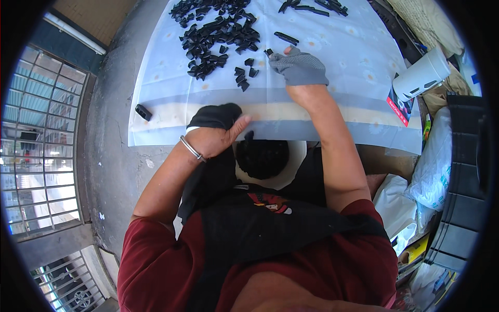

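Observation:
My right hand [299, 67], in a grey glove that leaves the thumb tip bare, is over the table with its fingers closed. At its fingertips is a small black plastic piece [268, 52]. Near the table's front edge, my left hand [214, 134] wears a black covering over its fingers, and its bare thumb stands apart. Just below that thumb, a small black piece [249, 135] shows above a pale round container [297, 164] with a dark inside. Several loose black pieces [241, 78] lie between my hands. Beyond them spreads a large pile of black pieces [221, 34].
A pale flowered cloth [353, 67] covers the table. Longer black strips [312, 9] lie at the back, and one black strip [286, 38] is nearer. A black object [143, 112] rests at left. At right stand a white cup [421, 74] and plastic bags [434, 161].

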`<state>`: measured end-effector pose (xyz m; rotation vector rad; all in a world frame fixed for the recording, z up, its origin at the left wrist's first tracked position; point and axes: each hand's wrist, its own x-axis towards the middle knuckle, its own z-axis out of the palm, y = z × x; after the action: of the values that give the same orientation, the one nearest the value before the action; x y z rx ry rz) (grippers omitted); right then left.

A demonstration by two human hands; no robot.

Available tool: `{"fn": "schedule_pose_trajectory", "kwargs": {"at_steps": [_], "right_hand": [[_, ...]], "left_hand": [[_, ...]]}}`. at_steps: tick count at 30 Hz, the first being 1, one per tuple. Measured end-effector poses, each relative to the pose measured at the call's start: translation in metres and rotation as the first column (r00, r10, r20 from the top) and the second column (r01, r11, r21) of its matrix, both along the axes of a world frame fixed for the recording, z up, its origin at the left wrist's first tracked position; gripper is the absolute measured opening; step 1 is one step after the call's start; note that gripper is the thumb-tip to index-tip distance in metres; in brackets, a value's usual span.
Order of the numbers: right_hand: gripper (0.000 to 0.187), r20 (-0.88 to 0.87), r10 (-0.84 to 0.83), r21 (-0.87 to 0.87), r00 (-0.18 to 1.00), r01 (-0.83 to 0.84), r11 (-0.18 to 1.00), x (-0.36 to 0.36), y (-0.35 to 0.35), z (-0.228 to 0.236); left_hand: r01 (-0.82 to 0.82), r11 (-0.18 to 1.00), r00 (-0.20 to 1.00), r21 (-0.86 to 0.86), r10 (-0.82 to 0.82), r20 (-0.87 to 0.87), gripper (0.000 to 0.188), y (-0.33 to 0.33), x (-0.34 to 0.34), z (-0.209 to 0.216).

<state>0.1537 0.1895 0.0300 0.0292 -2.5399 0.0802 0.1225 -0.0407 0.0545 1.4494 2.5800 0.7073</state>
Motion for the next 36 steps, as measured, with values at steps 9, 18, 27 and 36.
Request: {"fn": "schedule_pose_trajectory", "kwargs": {"at_steps": [9, 18, 27, 36], "right_hand": [[0.026, 0.133, 0.021, -0.016, 0.991, -0.019, 1.0, 0.009, -0.008, 0.003], [0.022, 0.092, 0.134, -0.385, 0.987, -0.089, 0.918, 0.021, -0.023, 0.009], [0.021, 0.014, 0.447, -0.48, 0.895, -0.386, 0.788, 0.039, -0.049, 0.028], [0.026, 0.021, 0.664, -0.481, 0.747, -0.575, 0.662, 0.045, -0.054, 0.023]], "left_hand": [[-0.03, 0.999, 0.869, -0.045, 0.004, -0.495, 0.024, 0.028, -0.042, -0.02], [-0.055, 0.96, 0.982, 0.273, 0.102, -0.158, 0.019, 0.008, -0.028, -0.011], [-0.132, 0.983, 0.952, 0.129, 0.089, 0.293, 0.021, 0.003, -0.012, 0.019], [0.155, 0.988, 0.827, 0.017, -0.139, 0.545, 0.019, 0.0, -0.019, 0.024]]}}
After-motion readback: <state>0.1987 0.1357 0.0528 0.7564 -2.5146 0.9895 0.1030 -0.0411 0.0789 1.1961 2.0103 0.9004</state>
